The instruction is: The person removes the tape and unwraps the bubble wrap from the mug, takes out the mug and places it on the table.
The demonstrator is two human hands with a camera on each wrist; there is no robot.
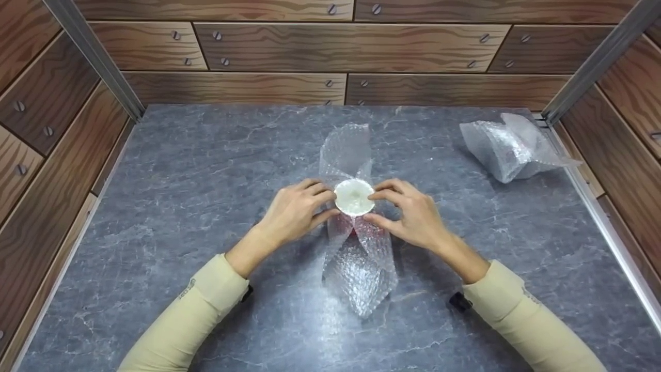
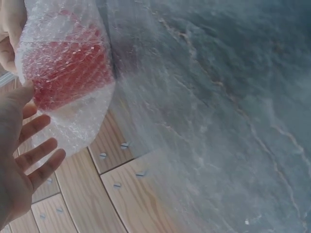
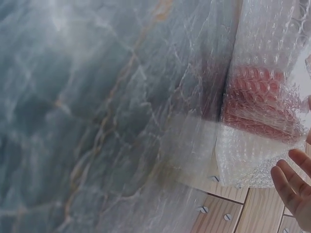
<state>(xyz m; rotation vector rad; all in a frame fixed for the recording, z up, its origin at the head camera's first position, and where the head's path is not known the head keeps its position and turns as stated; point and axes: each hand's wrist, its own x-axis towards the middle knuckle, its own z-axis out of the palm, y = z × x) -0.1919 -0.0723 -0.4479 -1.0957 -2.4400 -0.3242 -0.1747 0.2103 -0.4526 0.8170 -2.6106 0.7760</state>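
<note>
A cup (image 1: 355, 197), white and round at its top, stands in clear bubble wrap (image 1: 359, 279) in the middle of the table. Its red side (image 2: 68, 73) shows through the wrap in both wrist views. My left hand (image 1: 299, 209) pinches the wrap at the rim's left with thumb and forefinger, its other fingers loosely spread. Opposite it, my right hand (image 1: 410, 212) pinches at the right of the rim, with its forefinger tip over the edge. One flap of wrap extends behind the cup, another in front. Only part of each hand appears in the wrist views.
A crumpled piece of bubble wrap (image 1: 511, 147) lies at the far right corner of the grey marbled table (image 1: 206, 150). Wood-patterned walls (image 1: 351, 46) and metal posts (image 1: 95, 57) enclose the back and sides.
</note>
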